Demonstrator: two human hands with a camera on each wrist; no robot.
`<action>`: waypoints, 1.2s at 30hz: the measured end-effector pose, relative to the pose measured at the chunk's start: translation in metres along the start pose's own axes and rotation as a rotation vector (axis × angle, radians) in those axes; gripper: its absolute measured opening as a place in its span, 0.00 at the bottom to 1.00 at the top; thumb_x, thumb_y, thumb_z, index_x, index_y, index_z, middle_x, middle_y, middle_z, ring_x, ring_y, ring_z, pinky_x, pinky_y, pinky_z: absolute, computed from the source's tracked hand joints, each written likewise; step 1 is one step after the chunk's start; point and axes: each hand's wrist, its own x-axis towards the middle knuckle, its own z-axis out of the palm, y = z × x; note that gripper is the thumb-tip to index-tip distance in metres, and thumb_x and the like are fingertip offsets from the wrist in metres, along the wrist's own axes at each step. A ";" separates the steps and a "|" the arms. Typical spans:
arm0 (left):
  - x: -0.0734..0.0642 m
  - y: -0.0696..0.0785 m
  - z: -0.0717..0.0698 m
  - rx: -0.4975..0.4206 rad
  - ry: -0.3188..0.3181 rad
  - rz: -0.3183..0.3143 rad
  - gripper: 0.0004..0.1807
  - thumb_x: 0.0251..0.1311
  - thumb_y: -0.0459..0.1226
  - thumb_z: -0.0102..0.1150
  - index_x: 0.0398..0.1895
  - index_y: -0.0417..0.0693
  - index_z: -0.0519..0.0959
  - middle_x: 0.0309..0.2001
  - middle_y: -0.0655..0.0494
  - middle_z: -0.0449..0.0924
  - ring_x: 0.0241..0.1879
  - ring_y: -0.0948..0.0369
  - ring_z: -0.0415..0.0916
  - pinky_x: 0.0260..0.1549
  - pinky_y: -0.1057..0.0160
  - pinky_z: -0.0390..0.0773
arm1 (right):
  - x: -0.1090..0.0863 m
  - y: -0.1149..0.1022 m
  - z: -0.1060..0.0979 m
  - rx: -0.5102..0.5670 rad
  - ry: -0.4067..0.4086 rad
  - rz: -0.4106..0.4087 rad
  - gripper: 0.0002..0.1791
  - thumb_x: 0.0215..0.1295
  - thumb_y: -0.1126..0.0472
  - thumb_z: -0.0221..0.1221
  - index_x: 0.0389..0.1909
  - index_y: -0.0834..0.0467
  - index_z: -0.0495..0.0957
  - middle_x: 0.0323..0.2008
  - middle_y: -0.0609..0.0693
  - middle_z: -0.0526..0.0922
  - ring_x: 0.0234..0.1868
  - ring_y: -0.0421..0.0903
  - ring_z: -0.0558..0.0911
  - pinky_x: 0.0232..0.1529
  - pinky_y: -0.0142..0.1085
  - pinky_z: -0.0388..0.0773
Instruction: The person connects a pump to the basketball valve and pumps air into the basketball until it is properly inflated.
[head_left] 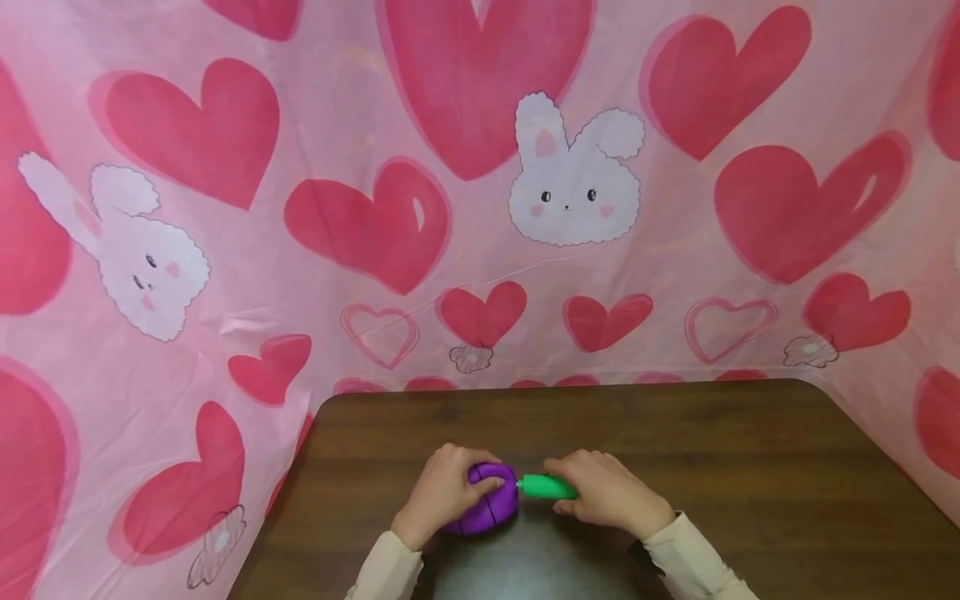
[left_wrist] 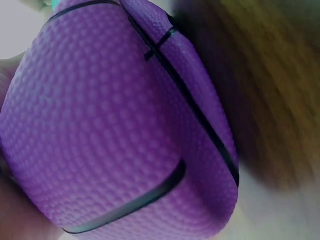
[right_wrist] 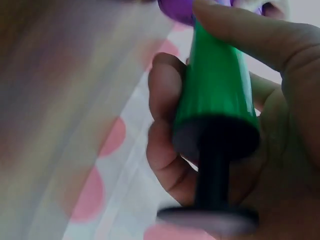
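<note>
Can see only part of the purple ball (head_left: 501, 507) in the head view, below centre at six o'clock on the brown table (head_left: 712, 467), partly covered from its ten o'clock by the left hand (head_left: 442, 492). Can make out fingers curled over its far side and a thumb across its top, gripping it; cannot see the fingertips clearly. In the left wrist view, can follow a deep fold along a black line, but lose the ball past the bottom edge and most of the hand behind it at nine o'clock.

At the ball's three o'clock, can find the green pump (head_left: 546, 487), gripped by the right hand (head_left: 603, 490), with fingers wrapped round the barrel and thumb along it. Between pump and ball, can glimpse a thin needle (head_left: 519, 485); cannot tell how far in. Can see the black plunger (right_wrist: 214, 180) and its blurred handle (right_wrist: 207, 219) only from the right wrist, pointing to six o'clock.

Beside the right sleeve (head_left: 693, 554), can just spot a dark object (head_left: 647, 557), mostly hidden. Toward twelve o'clock, can see a pink heart-print cloth (head_left: 517, 271) beyond the table, with one rabbit face (head_left: 576, 212) between one and two o'clock.
</note>
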 end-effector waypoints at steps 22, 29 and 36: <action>0.006 0.005 -0.007 0.046 0.093 0.061 0.15 0.56 0.48 0.77 0.45 0.56 0.90 0.42 0.66 0.91 0.41 0.67 0.87 0.40 0.62 0.83 | -0.008 0.020 -0.020 0.061 0.106 0.049 0.17 0.54 0.53 0.77 0.34 0.46 0.76 0.22 0.34 0.68 0.24 0.32 0.65 0.26 0.29 0.64; 0.005 0.026 -0.003 0.128 0.192 0.213 0.21 0.49 0.48 0.82 0.47 0.58 0.88 0.47 0.64 0.88 0.49 0.63 0.85 0.49 0.58 0.86 | -0.007 0.016 -0.017 0.071 0.125 0.033 0.18 0.54 0.54 0.78 0.33 0.46 0.75 0.22 0.35 0.70 0.23 0.32 0.66 0.26 0.29 0.65; 0.013 0.043 0.008 0.156 0.197 0.328 0.23 0.47 0.46 0.84 0.48 0.57 0.88 0.48 0.63 0.87 0.50 0.63 0.84 0.51 0.60 0.85 | -0.005 0.012 -0.017 0.096 0.137 0.010 0.18 0.54 0.56 0.78 0.32 0.47 0.74 0.21 0.35 0.64 0.22 0.31 0.62 0.23 0.28 0.61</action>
